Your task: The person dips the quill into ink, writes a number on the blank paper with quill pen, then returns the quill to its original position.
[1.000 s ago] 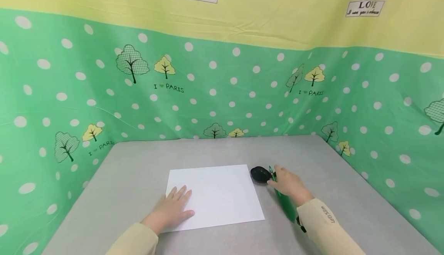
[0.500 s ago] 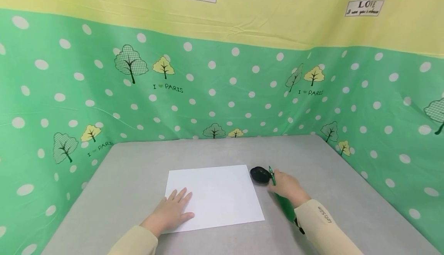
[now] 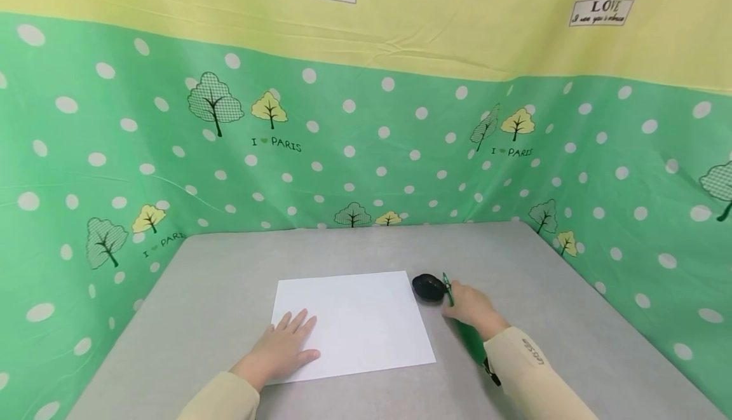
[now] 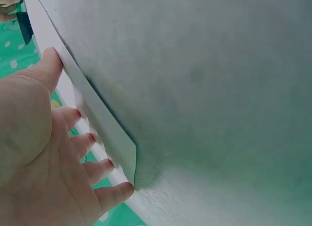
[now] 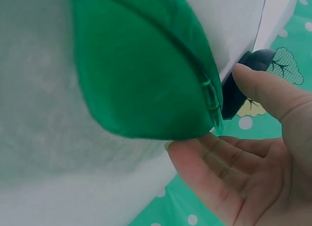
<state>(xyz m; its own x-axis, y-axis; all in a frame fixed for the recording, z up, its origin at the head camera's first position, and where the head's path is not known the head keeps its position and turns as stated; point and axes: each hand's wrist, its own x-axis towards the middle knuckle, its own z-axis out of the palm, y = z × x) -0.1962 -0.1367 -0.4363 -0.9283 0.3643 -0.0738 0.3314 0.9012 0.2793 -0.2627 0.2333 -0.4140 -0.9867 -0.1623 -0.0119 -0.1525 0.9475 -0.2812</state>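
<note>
In the head view my left hand (image 3: 280, 353) lies flat on a white sheet of paper (image 3: 366, 318) at its left part, fingers spread. Its fingertips press the sheet in the left wrist view. My right hand (image 3: 473, 307) is at the far end of a green leaf-shaped thing (image 5: 141, 65), with a slender green bamboo-like stem (image 3: 448, 288) showing past the fingers. In the right wrist view the thumb stands apart from the fingers, and the fingers are beside the leaf's end. Whether they touch it is unclear. The right forearm hides part of the leaf.
A small black dish (image 3: 429, 288) stands against the paper's right edge, just left of my right hand. A dark piece (image 3: 492, 374) shows at the leaf's near end. The grey table (image 3: 240, 255) is bordered by a green dotted cloth (image 3: 366, 153) behind and at the sides.
Over the second my right hand has drawn slightly down and toward the left, covering more of the leaf's far end. In the last half second both hands hardly move. The left stays on the paper.
</note>
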